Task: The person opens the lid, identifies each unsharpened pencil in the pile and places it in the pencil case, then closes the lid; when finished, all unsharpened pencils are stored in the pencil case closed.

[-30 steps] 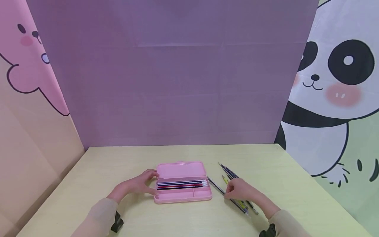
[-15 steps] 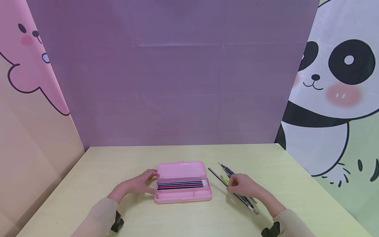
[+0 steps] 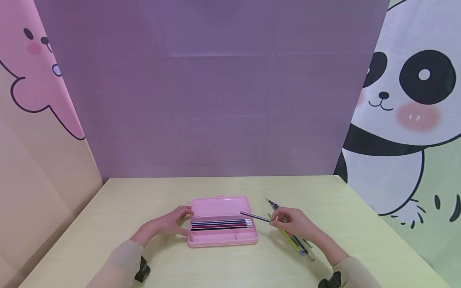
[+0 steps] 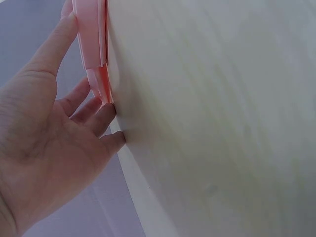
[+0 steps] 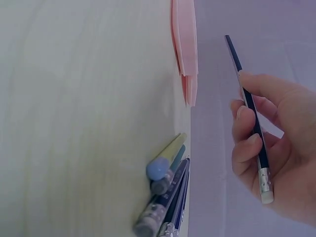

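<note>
My left hand (image 3: 171, 223) holds the left end of an open pink pencil case (image 3: 217, 207), thumb at the near corner and fingers at the raised lid. In the left wrist view, several fingertips of that hand (image 4: 54, 123) meet the pink plastic and the tabletop. Several striped pencils (image 3: 219, 225) lie side by side in the case's tray. Between thumb and fingers my right hand (image 3: 293, 221) grips a dark striped pencil (image 3: 255, 217), lifted off the table. Its white eraser end points back toward the palm in the right wrist view; the far end hangs near the case's right edge.
Beneath and beside my right hand lies a loose pile of dark pencils (image 5: 165, 202) with silver ferrules. Among them is a yellow pencil-like stick (image 5: 170, 155) with a blue rounded end. A purple backdrop (image 3: 216, 100) stands behind the pale wooden table (image 3: 162, 264).
My right hand has raised one dark pencil off the pile and swung its far end left toward the case. The left hand and the case stay put.
</note>
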`<state>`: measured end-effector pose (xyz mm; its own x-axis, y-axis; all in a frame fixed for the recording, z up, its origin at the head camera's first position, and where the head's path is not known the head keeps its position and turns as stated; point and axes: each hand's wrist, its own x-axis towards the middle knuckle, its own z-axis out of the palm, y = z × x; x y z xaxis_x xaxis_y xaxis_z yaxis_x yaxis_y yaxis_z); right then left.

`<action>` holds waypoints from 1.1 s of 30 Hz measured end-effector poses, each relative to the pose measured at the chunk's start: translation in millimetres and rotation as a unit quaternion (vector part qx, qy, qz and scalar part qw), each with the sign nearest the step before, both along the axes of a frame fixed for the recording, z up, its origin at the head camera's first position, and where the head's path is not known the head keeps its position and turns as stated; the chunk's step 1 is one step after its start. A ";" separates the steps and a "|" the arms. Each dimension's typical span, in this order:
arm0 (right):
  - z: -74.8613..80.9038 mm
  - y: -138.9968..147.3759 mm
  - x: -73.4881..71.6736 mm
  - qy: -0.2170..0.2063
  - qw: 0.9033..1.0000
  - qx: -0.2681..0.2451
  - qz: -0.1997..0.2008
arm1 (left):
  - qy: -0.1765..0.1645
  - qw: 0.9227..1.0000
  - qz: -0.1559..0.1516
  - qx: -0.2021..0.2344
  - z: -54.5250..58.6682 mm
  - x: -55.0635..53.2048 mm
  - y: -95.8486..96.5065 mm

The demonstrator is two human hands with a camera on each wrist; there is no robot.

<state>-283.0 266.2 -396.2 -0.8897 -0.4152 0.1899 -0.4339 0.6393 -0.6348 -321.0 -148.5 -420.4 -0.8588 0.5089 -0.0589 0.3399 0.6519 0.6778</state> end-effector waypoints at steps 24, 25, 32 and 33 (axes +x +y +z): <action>0.2 -27.7 -13.8 0.092 0.994 -0.008 0.053 | 0.001 1.000 -0.001 -0.001 0.4 0.9 -0.6; 0.2 -30.1 -14.8 0.093 0.994 -0.008 0.056 | 0.001 1.000 0.000 -0.001 0.5 1.1 -0.6; -1.7 -44.7 -22.0 0.096 0.992 0.012 0.079 | 0.000 1.000 0.000 0.005 -0.3 0.8 -0.3; -1.7 -46.7 -22.5 0.094 0.992 0.013 0.080 | -0.001 1.000 0.000 0.006 -0.4 0.5 -0.3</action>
